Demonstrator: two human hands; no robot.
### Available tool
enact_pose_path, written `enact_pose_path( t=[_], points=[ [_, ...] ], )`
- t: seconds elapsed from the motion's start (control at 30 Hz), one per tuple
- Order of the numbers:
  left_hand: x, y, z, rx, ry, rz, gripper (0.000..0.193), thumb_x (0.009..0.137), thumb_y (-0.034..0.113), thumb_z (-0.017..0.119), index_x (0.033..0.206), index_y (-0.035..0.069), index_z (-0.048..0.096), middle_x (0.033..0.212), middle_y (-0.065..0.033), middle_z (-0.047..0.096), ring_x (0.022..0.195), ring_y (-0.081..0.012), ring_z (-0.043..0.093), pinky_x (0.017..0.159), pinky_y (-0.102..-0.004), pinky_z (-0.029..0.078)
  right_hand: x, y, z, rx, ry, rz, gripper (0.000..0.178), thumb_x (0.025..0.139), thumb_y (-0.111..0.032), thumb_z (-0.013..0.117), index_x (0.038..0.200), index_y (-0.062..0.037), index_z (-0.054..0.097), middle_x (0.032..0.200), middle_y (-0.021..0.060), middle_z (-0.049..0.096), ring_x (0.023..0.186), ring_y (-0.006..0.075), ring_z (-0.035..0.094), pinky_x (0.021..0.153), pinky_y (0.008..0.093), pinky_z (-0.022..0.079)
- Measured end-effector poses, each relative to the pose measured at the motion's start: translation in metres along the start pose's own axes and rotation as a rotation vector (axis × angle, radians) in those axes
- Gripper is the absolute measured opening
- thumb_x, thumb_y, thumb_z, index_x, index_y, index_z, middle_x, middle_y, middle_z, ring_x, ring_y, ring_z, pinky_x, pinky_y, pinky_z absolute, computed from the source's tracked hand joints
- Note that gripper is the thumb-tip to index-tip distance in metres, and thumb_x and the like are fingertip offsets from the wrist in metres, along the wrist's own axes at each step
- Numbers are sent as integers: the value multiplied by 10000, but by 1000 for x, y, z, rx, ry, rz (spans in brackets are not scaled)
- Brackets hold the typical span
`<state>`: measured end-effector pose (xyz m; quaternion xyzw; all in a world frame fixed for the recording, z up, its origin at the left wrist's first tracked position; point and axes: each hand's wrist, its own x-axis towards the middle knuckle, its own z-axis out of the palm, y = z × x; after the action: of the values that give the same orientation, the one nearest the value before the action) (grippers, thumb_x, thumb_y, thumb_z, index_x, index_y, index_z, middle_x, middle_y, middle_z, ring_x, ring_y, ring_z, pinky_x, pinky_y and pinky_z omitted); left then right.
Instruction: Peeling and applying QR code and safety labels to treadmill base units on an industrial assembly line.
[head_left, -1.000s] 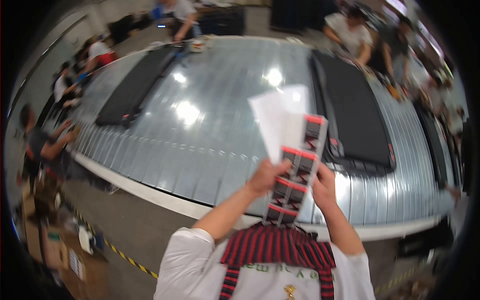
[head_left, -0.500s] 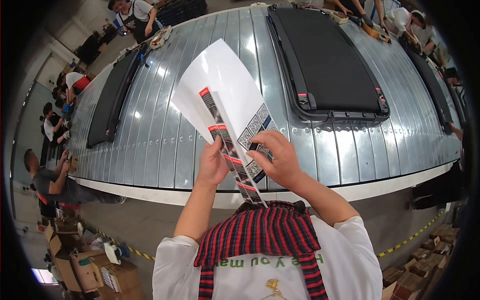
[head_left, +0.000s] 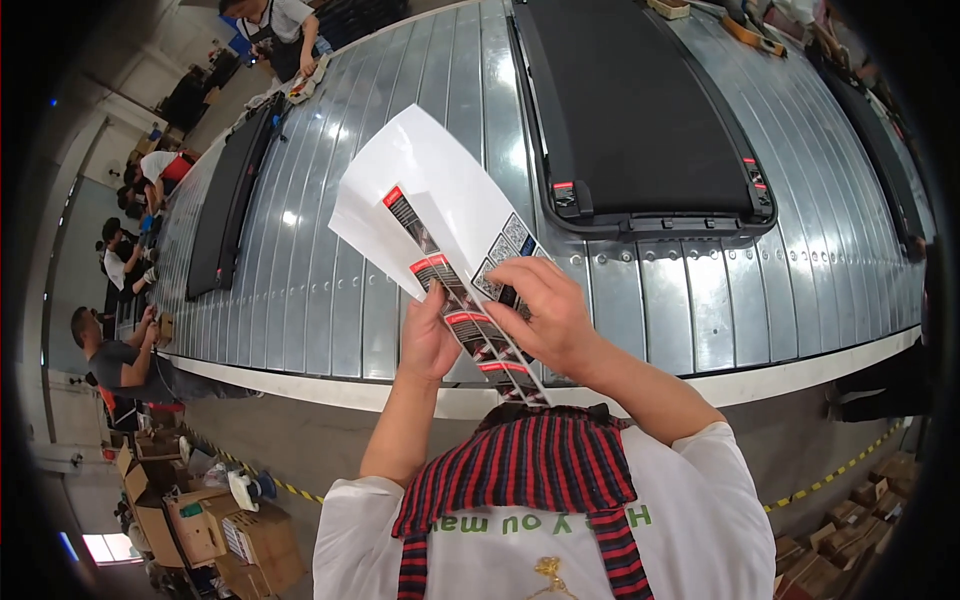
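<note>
My left hand is closed on a sheet of black labels with red headings, the thumb lying on its printed face. Behind it fans a large white sheet of stickers, mostly blank, with square black-and-white code stickers along its right side. At that right side my right hand is closed, thumb and forefinger pinching the sheets near the code stickers. Whether a single sticker is between those fingertips is hidden. The sheets are held tilted above the near edge of the metal-slat table, in front of my striped apron.
On the slatted metal conveyor table lies a large flat black panel unit ahead to the right. Similar black units lie left and far right. Several people work around the table. Cardboard boxes stand on the floor behind on both sides.
My right thumb and fingers have come closer together on the sheets. The sheets have tipped slightly, the label sheet spreading wider to the right. The whole view has shifted a little.
</note>
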<state>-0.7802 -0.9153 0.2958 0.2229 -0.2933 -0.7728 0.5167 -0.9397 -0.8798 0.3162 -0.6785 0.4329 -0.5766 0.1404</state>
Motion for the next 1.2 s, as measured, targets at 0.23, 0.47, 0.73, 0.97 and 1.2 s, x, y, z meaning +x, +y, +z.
enact_pose_path(
  t=[0.23, 0.47, 0.73, 0.97, 1.2],
  points=[
    [10, 5, 9, -30, -112, -95, 304, 886, 188, 410, 1154, 45, 411, 1061, -97, 531, 964, -221, 532, 827, -360, 446, 3, 9, -3, 335, -45, 203, 215, 701, -42, 634, 894, 14, 559, 808, 119, 590, 678, 195, 572, 608, 300, 452],
    [29, 8, 6, 90, -45, -92, 285, 879, 190, 440, 1111, 25, 443, 1029, -69, 539, 928, -173, 532, 798, -317, 445, 16, 27, -6, 241, -76, 232, 120, 749, -43, 596, 845, 24, 575, 757, 81, 595, 621, 133, 549, 565, 234, 438],
    [71, 5, -31, 672, 303, 18, 257, 827, 172, 517, 988, -27, 541, 895, -45, 583, 780, -89, 520, 692, -249, 425, 38, 64, 0, -99, 217, 112, 34, 741, -15, 572, 769, -1, 559, 694, 71, 560, 569, 125, 531, 548, 229, 429],
    [94, -14, -28, 590, 221, -86, 169, 799, 176, 587, 843, 13, 588, 757, 2, 583, 670, -48, 498, 565, -222, 413, 34, 45, 39, -181, -270, 67, 122, 700, -59, 619, 812, -32, 578, 782, 84, 568, 648, 237, 545, 572, 308, 447],
    [100, -7, -41, 898, 17, -98, 193, 799, 176, 571, 845, -11, 577, 717, -25, 589, 659, -66, 497, 586, -249, 427, 53, 77, 34, -179, -277, 153, 122, 712, -36, 598, 833, -53, 591, 696, 68, 523, 612, 219, 521, 538, 309, 415]
  ],
)
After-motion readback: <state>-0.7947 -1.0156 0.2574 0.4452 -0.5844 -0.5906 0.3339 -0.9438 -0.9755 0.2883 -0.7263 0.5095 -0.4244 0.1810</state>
